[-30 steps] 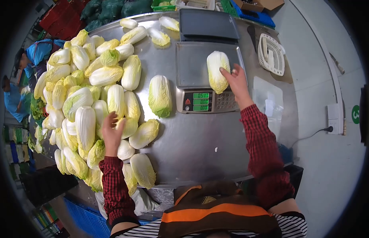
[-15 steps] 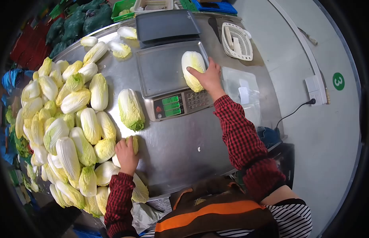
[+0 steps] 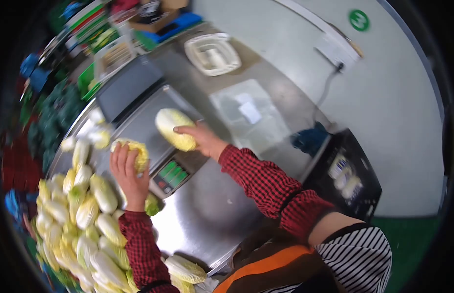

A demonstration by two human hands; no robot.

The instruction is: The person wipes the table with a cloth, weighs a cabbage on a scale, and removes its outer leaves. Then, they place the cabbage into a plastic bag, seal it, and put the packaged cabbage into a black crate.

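Observation:
My right hand [image 3: 206, 139] is closed on a pale napa cabbage [image 3: 172, 126], thumb across its near side, over the pan of the digital scale [image 3: 148, 116]. My left hand [image 3: 129, 176] grips another, yellower napa cabbage [image 3: 140, 152] at the left edge of the scale. Green digits glow on the scale's display [image 3: 172, 174]. Below my left hand, the leafy end of a further cabbage [image 3: 151, 205] shows; the rest of it is hidden behind the hand and wrist.
A heap of napa cabbages [image 3: 87, 215] covers the left of the metal table [image 3: 202, 215]. A white plastic basket [image 3: 213, 54] and clear plastic bags [image 3: 251, 115] lie beyond the scale. At the right stands a black crate [image 3: 349, 176] with pale items in it.
My left hand has lifted a cabbage from the heap's edge and brought it up beside the scale. My right hand still grips its cabbage over the pan. The head view has turned.

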